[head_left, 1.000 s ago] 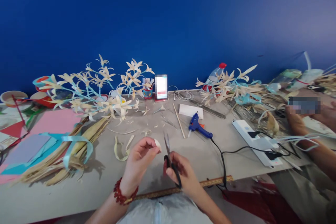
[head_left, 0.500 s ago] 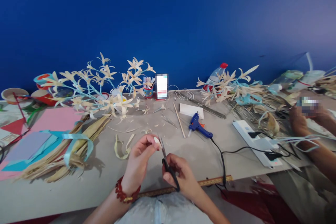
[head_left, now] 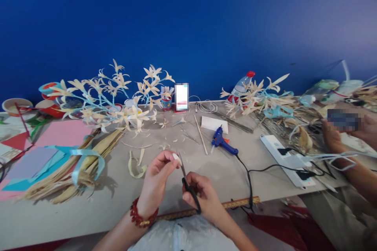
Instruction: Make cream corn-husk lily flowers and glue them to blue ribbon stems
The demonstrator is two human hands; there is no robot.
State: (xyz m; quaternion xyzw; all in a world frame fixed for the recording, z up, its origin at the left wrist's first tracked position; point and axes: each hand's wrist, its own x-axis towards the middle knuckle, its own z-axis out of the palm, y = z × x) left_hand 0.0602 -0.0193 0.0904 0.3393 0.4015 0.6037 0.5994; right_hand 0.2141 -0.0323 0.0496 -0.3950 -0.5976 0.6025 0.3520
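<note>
Between the thumb and fingers of my left hand (head_left: 159, 176) is pinched a small pale piece (head_left: 176, 157), perhaps corn husk; most of it is hidden by the fingers. My right hand (head_left: 204, 196) grips black-handled scissors (head_left: 191, 194), their blades pointing up and away, close beside the pale piece. Whether the blades touch it I cannot tell. A curled husk strip (head_left: 134, 164) lies on the table left of my left hand. Small pale scraps are scattered just beyond both hands.
A blue glue gun (head_left: 222, 141) lies to the right, its cord running to a white power strip (head_left: 285, 160). Pale flower sprays (head_left: 118, 86) stand at the back left. Dried husks (head_left: 76, 168) and coloured paper (head_left: 61, 133) lie left. At far right, another person's hands hold a blurred phone-like object.
My hands and the scissors stay almost in place. The other person's object at the far right has tilted and now looks dark.
</note>
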